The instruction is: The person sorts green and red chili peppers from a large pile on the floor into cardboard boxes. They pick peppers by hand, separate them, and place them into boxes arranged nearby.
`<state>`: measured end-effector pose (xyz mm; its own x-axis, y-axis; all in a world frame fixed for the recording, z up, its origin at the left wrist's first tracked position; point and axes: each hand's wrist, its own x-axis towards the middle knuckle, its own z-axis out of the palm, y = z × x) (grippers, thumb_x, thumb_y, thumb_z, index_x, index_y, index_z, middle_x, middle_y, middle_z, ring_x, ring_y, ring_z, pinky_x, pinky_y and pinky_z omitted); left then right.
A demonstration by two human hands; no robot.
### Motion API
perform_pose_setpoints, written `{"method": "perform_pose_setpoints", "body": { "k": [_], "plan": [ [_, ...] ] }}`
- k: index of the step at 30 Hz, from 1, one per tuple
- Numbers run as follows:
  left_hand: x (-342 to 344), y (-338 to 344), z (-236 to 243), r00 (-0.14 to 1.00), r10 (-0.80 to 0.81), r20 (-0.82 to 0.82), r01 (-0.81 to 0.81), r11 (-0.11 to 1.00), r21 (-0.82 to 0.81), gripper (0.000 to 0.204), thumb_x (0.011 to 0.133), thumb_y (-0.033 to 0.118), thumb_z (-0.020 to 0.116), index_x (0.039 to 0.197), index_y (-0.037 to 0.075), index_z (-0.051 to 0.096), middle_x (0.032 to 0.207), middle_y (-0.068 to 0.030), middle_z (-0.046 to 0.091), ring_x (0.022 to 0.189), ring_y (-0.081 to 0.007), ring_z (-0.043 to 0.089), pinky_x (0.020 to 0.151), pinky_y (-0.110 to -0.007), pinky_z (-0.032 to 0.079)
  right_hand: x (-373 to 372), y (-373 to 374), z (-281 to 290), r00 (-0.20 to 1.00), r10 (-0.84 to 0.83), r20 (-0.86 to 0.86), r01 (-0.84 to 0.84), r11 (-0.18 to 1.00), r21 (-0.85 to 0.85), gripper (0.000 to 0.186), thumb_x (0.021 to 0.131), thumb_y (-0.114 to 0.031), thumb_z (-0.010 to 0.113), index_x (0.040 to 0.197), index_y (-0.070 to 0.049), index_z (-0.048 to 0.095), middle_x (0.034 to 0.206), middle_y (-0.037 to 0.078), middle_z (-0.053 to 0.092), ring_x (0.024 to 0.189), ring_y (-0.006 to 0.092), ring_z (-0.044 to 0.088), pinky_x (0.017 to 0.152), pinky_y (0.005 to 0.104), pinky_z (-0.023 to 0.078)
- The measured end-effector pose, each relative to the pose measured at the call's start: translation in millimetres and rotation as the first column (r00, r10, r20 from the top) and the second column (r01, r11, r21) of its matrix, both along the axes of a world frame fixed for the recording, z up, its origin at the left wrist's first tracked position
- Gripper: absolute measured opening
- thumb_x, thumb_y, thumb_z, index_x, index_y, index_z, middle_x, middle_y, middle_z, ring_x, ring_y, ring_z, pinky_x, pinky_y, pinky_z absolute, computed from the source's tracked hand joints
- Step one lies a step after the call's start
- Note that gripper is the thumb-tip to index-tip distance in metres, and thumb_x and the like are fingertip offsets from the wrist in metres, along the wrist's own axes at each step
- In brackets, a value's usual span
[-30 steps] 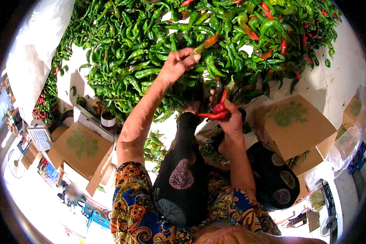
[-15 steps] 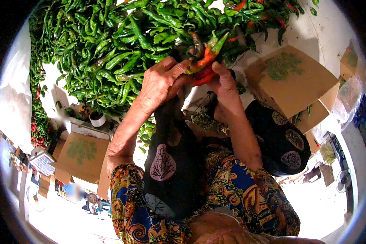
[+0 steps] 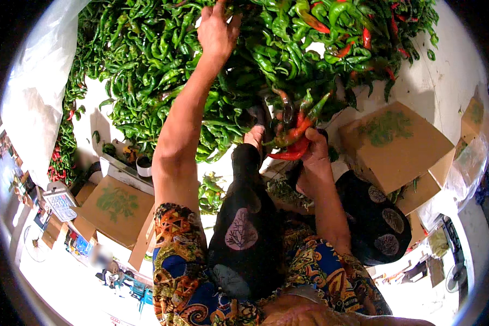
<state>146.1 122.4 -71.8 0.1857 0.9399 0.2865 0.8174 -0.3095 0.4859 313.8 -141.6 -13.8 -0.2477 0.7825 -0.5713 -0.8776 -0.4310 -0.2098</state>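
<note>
My right hand (image 3: 316,148) is closed around a small bunch of chili peppers (image 3: 298,133), some red, some green and one dark brownish. It holds them above my lap, near the close edge of a large heap of green peppers (image 3: 163,70). My left hand (image 3: 218,33) is stretched far out over the heap, at the upper edge of the picture. Its fingers are apart and touch or hover over the peppers; I cannot tell which. Some fingertips are cut off by the picture's edge, and no pepper shows in them.
Cardboard boxes stand on both sides, one on the right (image 3: 396,144) and one on the left (image 3: 114,204). A white cup (image 3: 144,165) is beside the left box, with a keypad device (image 3: 60,202) farther left. White plastic sheeting (image 3: 38,81) hangs at far left.
My left hand has left the bunch and moved forward over the heap. My right hand keeps the peppers, now lower and slightly right in the picture. The whole view has shifted.
</note>
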Motion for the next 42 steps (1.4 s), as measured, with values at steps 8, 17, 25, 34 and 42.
{"method": "perform_pose_setpoints", "body": {
  "k": [8,17,25,34,42],
  "plan": [
    [5,59,-25,0.942,0.07,-0.329,-0.041,0.995,0.093,0.012,0.081,0.02,0.055,0.088,0.01,0.054,0.082,-0.0152,0.061,0.065,-0.0351,0.061,0.051,-0.045,0.047,-2,-9,-12,0.997,0.073,0.03,-0.071,0.996,-0.048,0.074,0.073,-0.03,0.07,0.132,0.001,0.038,0.126,0.016,0.052,0.106,0.0286,0.057,0.092,0.0443,0.047],
    [-21,-76,27,0.878,-0.108,0.466,0.421,0.637,-0.646,0.021,0.079,0.017,0.068,0.098,0.009,0.063,0.091,-0.0152,0.064,0.085,-0.0308,0.063,0.078,-0.036,0.05,-6,4,8,0.997,-0.078,-0.001,0.078,0.996,0.041,0.072,0.073,-0.029,0.067,0.134,-0.004,0.038,0.13,0.017,0.05,0.105,0.0278,0.058,0.091,0.0419,0.048],
    [-3,-146,67,0.716,-0.536,0.447,0.688,0.433,-0.583,0.026,0.072,0.009,0.068,0.098,0.004,0.063,0.087,-0.0127,0.064,0.075,-0.0313,0.062,0.069,-0.037,0.051,6,-15,-15,0.988,-0.098,0.116,0.112,0.987,-0.116,0.07,0.076,-0.027,0.07,0.134,-0.004,0.039,0.13,0.021,0.048,0.107,0.0289,0.056,0.092,0.0423,0.047],
    [-20,0,-51,0.995,-0.059,-0.086,0.032,0.956,-0.292,0.039,0.079,0.033,0.066,0.109,0.009,0.06,0.096,-0.0183,0.063,0.084,-0.0396,0.061,0.075,-0.045,0.05,5,-12,-24,0.983,-0.107,0.147,0.123,0.987,-0.105,0.064,0.077,-0.027,0.067,0.13,-0.003,0.043,0.128,0.017,0.051,0.114,0.0299,0.053,0.097,0.0422,0.043],
    [-41,-29,-35,0.95,-0.041,0.309,0.244,0.714,-0.656,0.038,0.074,0.031,0.074,0.098,0.003,0.064,0.077,-0.0084,0.065,0.07,-0.0245,0.061,0.066,-0.034,0.048,0,0,-7,0.995,-0.037,0.092,0.043,0.996,-0.072,0.068,0.075,-0.027,0.068,0.132,-0.002,0.041,0.13,0.019,0.049,0.11,0.0276,0.055,0.097,0.0398,0.042]
  ]
}}
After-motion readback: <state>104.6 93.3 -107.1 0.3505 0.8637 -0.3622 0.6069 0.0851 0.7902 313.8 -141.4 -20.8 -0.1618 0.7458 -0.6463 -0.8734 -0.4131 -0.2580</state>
